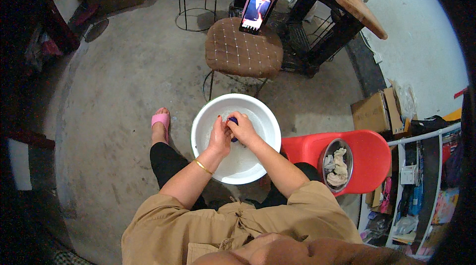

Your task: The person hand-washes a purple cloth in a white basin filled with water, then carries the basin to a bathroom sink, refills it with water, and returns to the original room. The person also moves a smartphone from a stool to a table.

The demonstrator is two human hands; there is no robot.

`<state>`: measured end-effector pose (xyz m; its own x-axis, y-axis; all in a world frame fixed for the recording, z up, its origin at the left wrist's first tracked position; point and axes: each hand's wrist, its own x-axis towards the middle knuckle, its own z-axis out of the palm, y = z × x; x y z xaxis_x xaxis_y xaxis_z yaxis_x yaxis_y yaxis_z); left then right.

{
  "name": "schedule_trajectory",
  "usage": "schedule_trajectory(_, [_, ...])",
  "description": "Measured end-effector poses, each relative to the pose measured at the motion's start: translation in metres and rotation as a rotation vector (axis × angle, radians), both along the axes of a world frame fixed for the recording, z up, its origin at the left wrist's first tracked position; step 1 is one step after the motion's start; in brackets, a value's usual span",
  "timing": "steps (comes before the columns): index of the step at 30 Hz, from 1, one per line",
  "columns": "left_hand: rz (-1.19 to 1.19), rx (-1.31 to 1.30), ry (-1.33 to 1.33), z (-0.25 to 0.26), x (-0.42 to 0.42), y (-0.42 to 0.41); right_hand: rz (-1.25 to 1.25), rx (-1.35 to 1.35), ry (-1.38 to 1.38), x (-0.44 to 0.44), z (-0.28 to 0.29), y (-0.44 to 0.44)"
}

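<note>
A white basin (273, 127) with water in it stands in front of me, between my knees. My left hand (221, 138) and my right hand (241, 128) meet above the water, near the basin's middle. Between them is a small dark purple item, perhaps cloth (234, 120), mostly covered by the fingers. The right hand's fingers are closed on it; the left hand lies against it with its palm turned inward. A gold bracelet circles my left wrist.
Right of the basin, a red plastic chair (366, 161) bears a metal bowl (324, 175) of crumpled pale cloths (339, 168). Beyond the basin stands a brown cushioned stool (243, 51) with a lit phone (256, 14) propped on it. Cardboard boxes (370, 112) and a shelf (412, 136) line the right side.
</note>
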<state>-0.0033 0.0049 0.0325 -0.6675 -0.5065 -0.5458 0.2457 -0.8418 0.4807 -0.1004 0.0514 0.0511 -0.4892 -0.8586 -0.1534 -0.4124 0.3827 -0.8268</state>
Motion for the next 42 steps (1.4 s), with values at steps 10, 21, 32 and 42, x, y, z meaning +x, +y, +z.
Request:
schedule_trajectory(10, [-0.037, 0.192, -0.268, -0.028, 0.001, -0.008, 0.118, 0.191, 0.454, 0.002, -0.036, 0.007])
schedule_trajectory(21, [-0.215, 0.459, 0.258, -0.045, 0.008, -0.024, 0.292, -0.380, 0.056, 0.044, 0.051, 0.014])
schedule_trajectory(32, [0.008, 0.149, 0.214, -0.019, 0.001, 0.012, 0.094, -0.134, 0.438, 0.024, 0.025, 0.004])
schedule_trajectory(42, [0.015, 0.124, 0.073, -0.064, 0.001, 0.002, 0.082, -0.044, 0.361, 0.035, 0.021, 0.008])
